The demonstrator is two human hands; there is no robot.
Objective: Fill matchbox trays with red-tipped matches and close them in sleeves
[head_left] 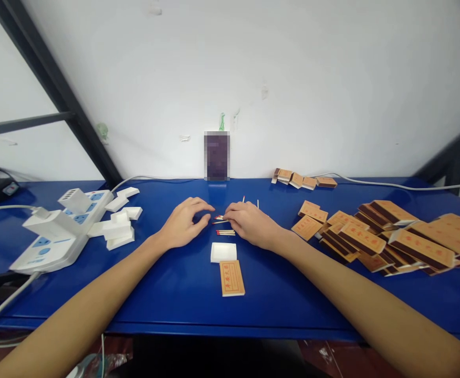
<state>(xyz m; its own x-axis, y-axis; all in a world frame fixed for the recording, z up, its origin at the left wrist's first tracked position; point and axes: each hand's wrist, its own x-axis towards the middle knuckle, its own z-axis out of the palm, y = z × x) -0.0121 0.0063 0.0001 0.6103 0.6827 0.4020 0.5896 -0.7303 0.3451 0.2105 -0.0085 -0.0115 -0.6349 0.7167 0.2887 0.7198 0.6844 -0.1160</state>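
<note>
Over the middle of the blue table, my left hand (186,222) is open, thumb and fingers apart with nothing between them. My right hand (251,223) is closed at the fingertips on some matches (219,218) with red heads; how many is hidden by the fingers. A small row of matches (225,232) lies just in front of the hands. Nearer to me sits a white matchbox tray (223,252), its inside facing up. Touching its near edge is an orange matchbox sleeve (232,278), printed in red. Two loose matches show beyond my right hand.
Many orange matchbox sleeves (362,239) are heaped on the right, with a short row of sleeves (306,180) by the wall. White trays (119,228) lie left, beside a power strip (62,247) with chargers. A blurred dark object (217,156) stands at the back.
</note>
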